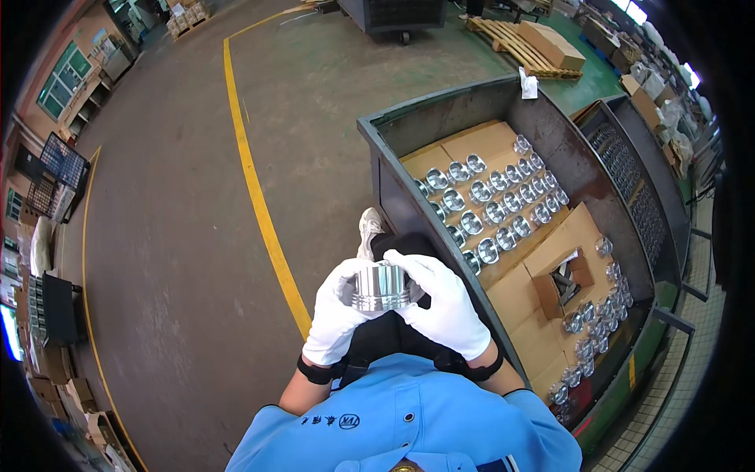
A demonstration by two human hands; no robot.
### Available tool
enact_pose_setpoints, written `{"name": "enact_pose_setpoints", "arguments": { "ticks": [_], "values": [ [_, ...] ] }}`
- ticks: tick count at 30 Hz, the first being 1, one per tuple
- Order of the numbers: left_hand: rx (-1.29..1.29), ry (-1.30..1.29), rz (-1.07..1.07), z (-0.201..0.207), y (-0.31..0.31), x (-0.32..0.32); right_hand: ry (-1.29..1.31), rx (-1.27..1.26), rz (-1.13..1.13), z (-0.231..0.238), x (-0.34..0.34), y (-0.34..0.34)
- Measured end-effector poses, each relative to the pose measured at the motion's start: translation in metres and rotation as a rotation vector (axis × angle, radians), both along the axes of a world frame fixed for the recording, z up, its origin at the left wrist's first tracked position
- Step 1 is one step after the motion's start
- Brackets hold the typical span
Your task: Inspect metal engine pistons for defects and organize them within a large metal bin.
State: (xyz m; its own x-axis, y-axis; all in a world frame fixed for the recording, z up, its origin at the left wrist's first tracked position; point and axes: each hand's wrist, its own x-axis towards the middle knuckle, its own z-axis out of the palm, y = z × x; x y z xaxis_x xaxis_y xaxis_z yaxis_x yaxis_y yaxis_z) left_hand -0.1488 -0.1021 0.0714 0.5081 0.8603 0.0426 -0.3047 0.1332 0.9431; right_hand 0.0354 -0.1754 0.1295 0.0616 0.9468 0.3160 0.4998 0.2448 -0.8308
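Between my two white-gloved hands is a shiny metal piston (381,285), held up in front of my body with its ring grooves toward the lower end. My left hand (336,313) closes on its left side. On the other side, my right hand (445,307) grips it, fingers reaching over the upper edge. To my right stands a grey metal bin (382,149) lined with cardboard. Rows of similar pistons (495,212) stand in its far part, and a looser cluster of pistons (602,318) sits at its near right.
Inside the bin, a small open cardboard box (555,293) holds dark pieces. White paper (528,83) hangs over the bin's far rim. Beyond it are another bin (629,169) and a wooden pallet (511,43) with a carton. A yellow line (255,189) crosses the floor.
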Motion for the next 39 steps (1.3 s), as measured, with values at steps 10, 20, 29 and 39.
{"name": "enact_pose_setpoints", "arguments": {
  "ticks": [10, 20, 29, 39],
  "values": [
    [0.357, 0.195, 0.11, 0.0, 0.001, 0.001, -0.004, -0.097, 0.029, 0.005, 0.0, -0.002],
    [0.736, 0.426, 0.177, 0.02, 0.003, 0.006, -0.245, 0.052, -0.069, 0.0, -0.001, 0.003],
    [0.899, 0.421, 0.351, 0.019, 0.002, 0.01, -0.13, 0.233, -0.125, -0.009, -0.003, 0.002],
    [0.078, 0.009, -0.137, 0.021, -0.009, 0.009, 0.469, 0.118, 0.029, -0.037, 0.003, 0.003]
  ]
}}
